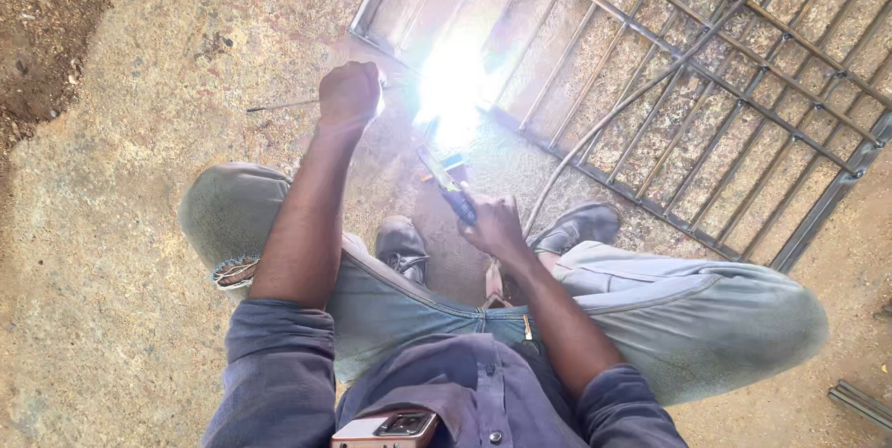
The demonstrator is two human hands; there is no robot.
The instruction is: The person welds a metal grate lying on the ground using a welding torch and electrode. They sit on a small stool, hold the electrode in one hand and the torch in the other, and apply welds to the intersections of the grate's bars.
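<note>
I squat over a metal grille (706,104) of welded bars that lies flat on the ground. My right hand (492,223) is closed around a welding electrode holder (446,183), whose tip points up toward a bright white arc (451,85) at the grille's near edge. My left hand (349,93) is a closed fist beside the glare, at the grille's corner; what it grips is washed out by the light. A thin rod (279,105) lies on the ground to its left.
A cable (604,127) runs from near my right hand across the grille to the upper right. My two black shoes (401,245) stand below the arc. Bare soil (46,20) fills the upper left. Metal bars (859,401) lie at the lower right.
</note>
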